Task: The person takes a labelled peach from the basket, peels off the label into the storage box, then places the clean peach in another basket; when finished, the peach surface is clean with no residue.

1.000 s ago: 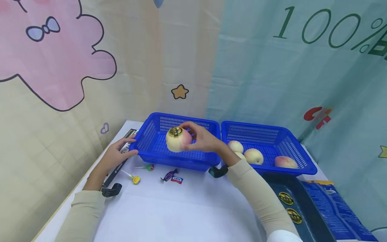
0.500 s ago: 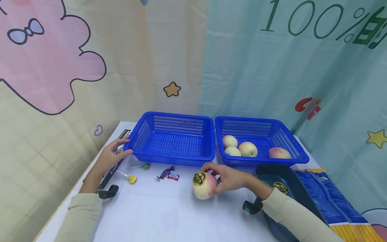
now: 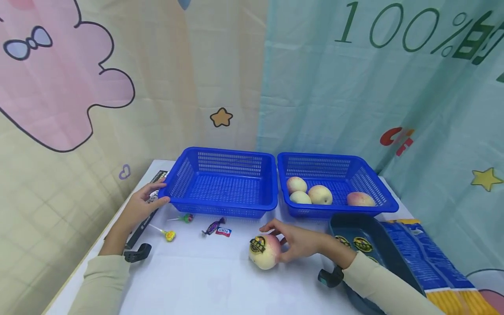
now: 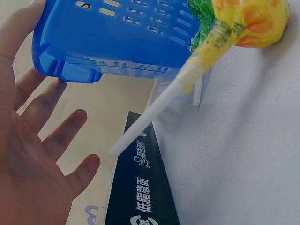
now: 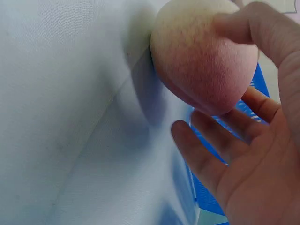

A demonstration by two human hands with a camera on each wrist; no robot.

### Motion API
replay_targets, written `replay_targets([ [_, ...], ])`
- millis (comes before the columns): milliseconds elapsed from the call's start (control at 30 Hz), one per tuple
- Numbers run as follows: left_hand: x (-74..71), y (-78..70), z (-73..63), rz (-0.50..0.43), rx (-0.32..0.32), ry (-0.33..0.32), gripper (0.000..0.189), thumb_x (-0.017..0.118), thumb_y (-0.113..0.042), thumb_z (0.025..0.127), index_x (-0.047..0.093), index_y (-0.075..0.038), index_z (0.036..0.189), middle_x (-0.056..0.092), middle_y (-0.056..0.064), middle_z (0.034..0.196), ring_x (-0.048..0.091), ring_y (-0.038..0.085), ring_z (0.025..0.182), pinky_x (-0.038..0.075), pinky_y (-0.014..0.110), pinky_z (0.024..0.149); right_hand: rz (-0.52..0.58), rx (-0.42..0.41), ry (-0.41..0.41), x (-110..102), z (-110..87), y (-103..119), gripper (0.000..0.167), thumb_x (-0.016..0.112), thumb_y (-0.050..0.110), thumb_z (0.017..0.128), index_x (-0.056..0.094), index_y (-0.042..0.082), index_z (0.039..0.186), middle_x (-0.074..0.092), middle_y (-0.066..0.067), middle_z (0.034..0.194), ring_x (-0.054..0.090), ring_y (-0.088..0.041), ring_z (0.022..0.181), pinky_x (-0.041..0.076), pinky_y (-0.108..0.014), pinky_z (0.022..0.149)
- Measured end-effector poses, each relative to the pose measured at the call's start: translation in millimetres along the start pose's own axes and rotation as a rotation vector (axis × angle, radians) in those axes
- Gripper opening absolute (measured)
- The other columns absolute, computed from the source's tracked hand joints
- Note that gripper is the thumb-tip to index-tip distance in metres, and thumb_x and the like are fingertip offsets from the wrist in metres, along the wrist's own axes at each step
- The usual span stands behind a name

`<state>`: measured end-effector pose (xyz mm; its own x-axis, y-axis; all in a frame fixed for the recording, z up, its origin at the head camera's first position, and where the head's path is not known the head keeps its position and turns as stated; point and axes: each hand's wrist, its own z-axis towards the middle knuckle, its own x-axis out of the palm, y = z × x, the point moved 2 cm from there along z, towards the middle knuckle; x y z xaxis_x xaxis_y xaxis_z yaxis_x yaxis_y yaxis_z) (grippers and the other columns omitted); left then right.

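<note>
In the head view my right hand (image 3: 297, 240) holds a pale, pink-blushed peach (image 3: 269, 253) with a black and gold sticker, low over the white table in front of the baskets. The right wrist view shows the thumb on the side of the peach (image 5: 206, 56) and some fingertips at its far side; the other fingers are spread. My left hand (image 3: 141, 208) touches the near left corner of the left blue basket (image 3: 220, 209). Its fingers look loosely spread in the left wrist view, beside the basket corner (image 4: 117, 42). Inside, this basket holds nothing visible.
Several peaches (image 3: 320, 195) lie in the right blue basket (image 3: 338, 211). A dark tray (image 3: 387, 238) with stickers (image 3: 362, 245) and a blue packet (image 3: 429, 258) stand right. Lollipops (image 3: 169, 236), wrapped candies (image 3: 214, 226) and a black box (image 3: 138, 232) lie left.
My right hand has carried the peach from over the left basket down and right to the table's front area. The left hand stays at the basket corner. The head view has shifted slightly.
</note>
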<state>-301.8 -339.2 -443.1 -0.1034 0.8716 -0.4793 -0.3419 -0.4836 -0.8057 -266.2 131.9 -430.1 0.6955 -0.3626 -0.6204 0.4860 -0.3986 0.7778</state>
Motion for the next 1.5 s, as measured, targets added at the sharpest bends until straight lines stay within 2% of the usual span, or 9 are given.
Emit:
replay_targets([
  [300, -4.9, -17.1, -7.8, 0.076, -0.057, -0.07, 0.084, 0.078, -0.028, 0.091, 0.03, -0.002, 0.155, 0.031, 0.034, 0.152, 0.028, 0.057, 0.138, 0.029, 0.074, 0.105, -0.201, -0.037, -0.057, -4, -9.2, 10, 0.055, 0.08, 0.014, 0.087, 0.053, 0.02, 0.134, 0.052, 0.005, 0.112, 0.054, -0.02, 0.1, 0.053, -0.03, 0.079],
  [467, 12.4, -57.1, -8.8, 0.182, 0.123, -0.117, 0.061, 0.079, -0.017, 0.089, 0.05, 0.0, 0.14, 0.044, 0.029, 0.144, 0.033, 0.052, 0.135, 0.028, 0.076, 0.102, -0.194, -0.033, -0.055, -7, -14.2, 9, 0.057, 0.079, 0.022, 0.088, 0.057, 0.021, 0.14, 0.056, 0.008, 0.115, 0.056, -0.02, 0.099, 0.054, -0.032, 0.079],
  [533, 27.8, -73.4, -11.3, 0.189, 0.221, -0.062, 0.053, 0.079, -0.012, 0.089, 0.056, 0.0, 0.134, 0.051, 0.024, 0.139, 0.041, 0.047, 0.131, 0.034, 0.071, 0.101, -0.202, -0.03, -0.063, -7, -15.1, 8, 0.059, 0.08, 0.027, 0.087, 0.058, 0.023, 0.141, 0.057, 0.011, 0.118, 0.056, -0.019, 0.099, 0.054, -0.035, 0.08],
  [633, 62.2, -97.0, -20.9, 0.135, 0.313, 0.133, 0.048, 0.079, -0.015, 0.09, 0.058, -0.005, 0.132, 0.058, 0.013, 0.133, 0.053, 0.037, 0.123, 0.047, 0.061, 0.095, -0.203, -0.011, -0.064, -6, -15.8, 7, 0.062, 0.081, 0.031, 0.086, 0.057, 0.023, 0.142, 0.057, 0.013, 0.118, 0.055, -0.017, 0.099, 0.054, -0.037, 0.079],
  [767, 120.7, -120.0, -37.7, 0.034, 0.294, 0.469, 0.06, 0.08, -0.032, 0.089, 0.054, -0.014, 0.14, 0.055, 0.002, 0.137, 0.058, 0.028, 0.119, 0.052, 0.052, 0.094, -0.193, 0.02, -0.065, -6, -16.7, 6, 0.065, 0.082, 0.031, 0.085, 0.056, 0.022, 0.144, 0.057, 0.012, 0.116, 0.055, -0.017, 0.1, 0.054, -0.038, 0.08],
  [867, 160.2, -130.4, -47.1, 0.041, 0.245, 0.616, 0.074, 0.083, -0.041, 0.085, 0.047, -0.023, 0.147, 0.047, -0.004, 0.145, 0.055, 0.026, 0.123, 0.052, 0.048, 0.096, -0.189, 0.04, -0.076, -6, -17.4, 6, 0.064, 0.081, 0.033, 0.086, 0.055, 0.023, 0.144, 0.057, 0.011, 0.12, 0.055, -0.015, 0.104, 0.055, -0.039, 0.081],
  [1133, 216.8, -133.8, -46.3, 0.056, 0.264, 0.621, 0.071, 0.089, -0.033, 0.078, 0.052, -0.024, 0.137, 0.054, -0.009, 0.134, 0.058, 0.011, 0.114, 0.052, 0.032, 0.094, -0.238, 0.013, -0.198, -4, -15.1, 11, 0.031, 0.074, 0.027, 0.094, 0.065, 0.017, 0.122, 0.062, 0.009, 0.111, 0.059, -0.016, 0.099, 0.055, -0.031, 0.073],
  [1300, 226.5, -123.9, -39.5, -0.158, 0.16, 0.683, 0.076, 0.09, -0.024, 0.077, 0.047, -0.018, 0.138, 0.054, -0.005, 0.134, 0.059, 0.015, 0.116, 0.053, 0.031, 0.093, -0.237, 0.019, -0.297, -4, -6.5, 22, 0.009, 0.071, 0.021, 0.097, 0.07, 0.013, 0.102, 0.063, 0.012, 0.089, 0.059, -0.014, 0.082, 0.053, -0.027, 0.065],
  [1500, 230.9, -114.4, -37.1, -0.357, 0.094, 0.763, 0.079, 0.086, -0.007, 0.079, 0.041, -0.006, 0.145, 0.05, 0.006, 0.141, 0.059, 0.018, 0.119, 0.055, 0.029, 0.093, -0.182, 0.118, -0.304, -4, -7.5, 27, 0.004, 0.073, 0.012, 0.094, 0.07, 0.013, 0.094, 0.062, 0.012, 0.082, 0.058, -0.015, 0.076, 0.05, -0.024, 0.061],
])
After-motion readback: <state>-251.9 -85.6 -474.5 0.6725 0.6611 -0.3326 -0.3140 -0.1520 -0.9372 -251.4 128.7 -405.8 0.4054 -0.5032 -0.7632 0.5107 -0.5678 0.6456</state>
